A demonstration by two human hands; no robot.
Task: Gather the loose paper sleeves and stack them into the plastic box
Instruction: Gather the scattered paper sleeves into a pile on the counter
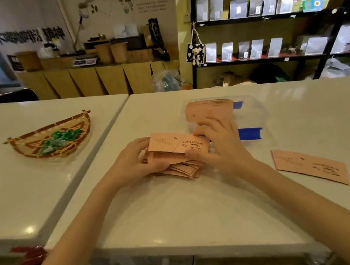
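A bundle of pink paper sleeves (171,145) with a coffee-cup print sits between both hands at the middle of the white table. My left hand (138,157) grips its left end, my right hand (216,147) its right end. Under the bundle lies an untidy pile of more sleeves (184,168), flat on the table. Behind my right hand stands the clear plastic box (251,111) with blue clips, and a stack of sleeves (208,109) stands on edge inside it. One loose sleeve (309,165) lies flat to the right.
A woven basket (47,139) of green-wrapped sweets rests on the adjoining table at left, beyond a narrow gap between the tabletops. A red object (29,253) shows below the near left edge. Shelves of bags stand behind the table.
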